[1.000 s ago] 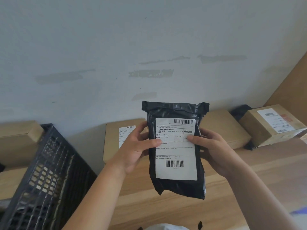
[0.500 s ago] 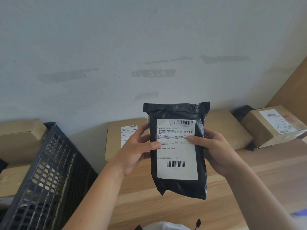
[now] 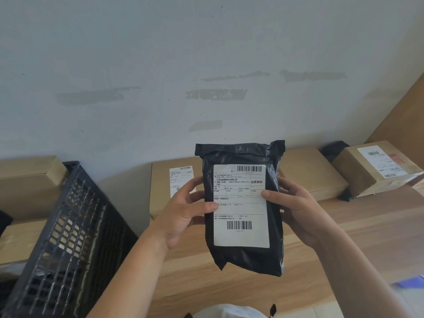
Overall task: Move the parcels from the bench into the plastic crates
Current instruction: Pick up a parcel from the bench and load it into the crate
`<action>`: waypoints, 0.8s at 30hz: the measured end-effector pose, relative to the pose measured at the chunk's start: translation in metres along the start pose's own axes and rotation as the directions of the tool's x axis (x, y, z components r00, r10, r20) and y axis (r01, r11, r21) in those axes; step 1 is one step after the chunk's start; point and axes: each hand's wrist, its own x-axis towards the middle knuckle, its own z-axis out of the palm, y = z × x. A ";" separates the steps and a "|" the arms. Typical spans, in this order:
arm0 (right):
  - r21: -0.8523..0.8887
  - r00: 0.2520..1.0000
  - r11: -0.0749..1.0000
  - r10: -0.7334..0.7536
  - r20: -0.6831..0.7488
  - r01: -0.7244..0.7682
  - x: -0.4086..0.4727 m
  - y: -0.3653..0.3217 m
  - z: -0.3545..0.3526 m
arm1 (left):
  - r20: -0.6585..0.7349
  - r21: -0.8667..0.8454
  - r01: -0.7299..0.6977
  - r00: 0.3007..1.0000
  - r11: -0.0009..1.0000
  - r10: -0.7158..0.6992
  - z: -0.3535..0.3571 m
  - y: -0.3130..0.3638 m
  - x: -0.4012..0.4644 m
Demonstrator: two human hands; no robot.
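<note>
I hold a black plastic mailer bag (image 3: 243, 255) upright above the wooden bench (image 3: 358, 228), its white shipping label facing me. My left hand (image 3: 183, 210) grips its left edge, thumb on the label. My right hand (image 3: 296, 203) grips the right edge, thumb on the label too. A black plastic crate (image 3: 68, 237) with lattice walls stands at the lower left, tilted in view; its inside is mostly hidden.
Cardboard boxes line the back of the bench against the wall: one with a label (image 3: 169, 187) behind my left hand, a plain one (image 3: 309, 173) behind my right, a taped labelled one (image 3: 378, 166) far right. More boxes (image 3: 27, 180) sit behind the crate.
The mailer and both hands have stayed almost still; the view has drifted slightly, with the bag sitting a touch lower and to the right.
</note>
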 end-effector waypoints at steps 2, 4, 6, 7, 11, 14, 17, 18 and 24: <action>-0.011 1.000 1.000 0.011 -0.002 -0.011 -0.004 0.005 0.004 | -0.007 -0.007 0.002 1.000 1.000 -0.002 -0.006 -0.004 -0.008; -0.022 1.000 0.999 0.024 0.006 -0.024 -0.008 0.011 0.011 | -0.017 -0.015 0.009 1.000 1.000 -0.010 -0.012 -0.009 -0.017; -0.026 0.999 0.999 0.034 0.011 -0.033 -0.012 0.019 0.019 | -0.027 -0.030 0.020 0.999 0.999 -0.021 -0.020 -0.016 -0.027; -0.025 0.999 0.999 0.038 0.009 -0.038 -0.014 0.023 0.023 | -0.034 -0.036 0.025 0.999 0.999 -0.026 -0.024 -0.019 -0.031; -0.046 0.998 0.997 0.067 0.016 -0.066 -0.022 0.039 0.041 | -0.055 -0.056 0.039 0.998 0.998 -0.042 -0.038 -0.032 -0.051; -0.076 0.994 0.993 0.093 0.049 -0.090 -0.025 0.047 0.057 | -0.092 -0.076 0.030 0.995 0.997 -0.037 -0.048 -0.040 -0.069; -0.125 0.986 0.987 0.119 0.115 -0.104 -0.022 0.049 0.073 | -0.171 -0.087 0.017 0.985 0.996 -0.031 -0.055 -0.043 -0.093; -0.144 0.982 0.984 0.126 0.142 -0.106 -0.020 0.049 0.079 | -0.204 -0.091 0.008 0.979 0.996 -0.027 -0.056 -0.043 -0.102; -0.275 0.916 0.956 0.196 0.351 -0.100 -0.008 0.049 0.118 | -0.472 -0.141 -0.044 0.881 0.989 -0.028 -0.054 -0.048 -0.161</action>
